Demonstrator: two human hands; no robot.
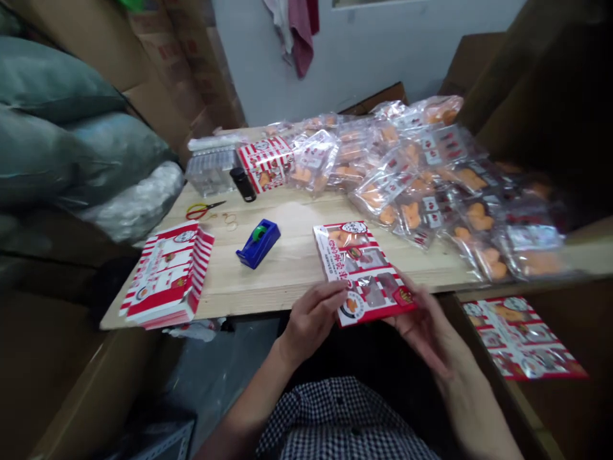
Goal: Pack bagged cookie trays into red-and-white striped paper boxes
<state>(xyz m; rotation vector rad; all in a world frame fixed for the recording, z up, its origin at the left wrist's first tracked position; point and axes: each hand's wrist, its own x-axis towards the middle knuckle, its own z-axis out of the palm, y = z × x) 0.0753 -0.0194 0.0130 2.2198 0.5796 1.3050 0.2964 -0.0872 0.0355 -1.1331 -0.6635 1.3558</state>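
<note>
A red-and-white striped box (357, 271) with clear windows, pale orange and clear pieces showing through them, is tilted at the table's front edge. My left hand (313, 316) grips its lower left corner, fingers bent onto the front face. Around the lower right corner is my right hand (426, 332), its fingers along the side and underneath. Left of the box lies a blue tape dispenser (258, 244) with a green core. A stack of flat red-and-white box sleeves (167, 275) rests at the table's left front.
Clear bags with orange pieces (412, 185) pile over the table's back and right. Scissors (204, 209), a black bottle (243, 185), clear trays (213, 171) and a striped box (267, 164) stand at back left. Another windowed box (522, 337) lies lower right, in a carton.
</note>
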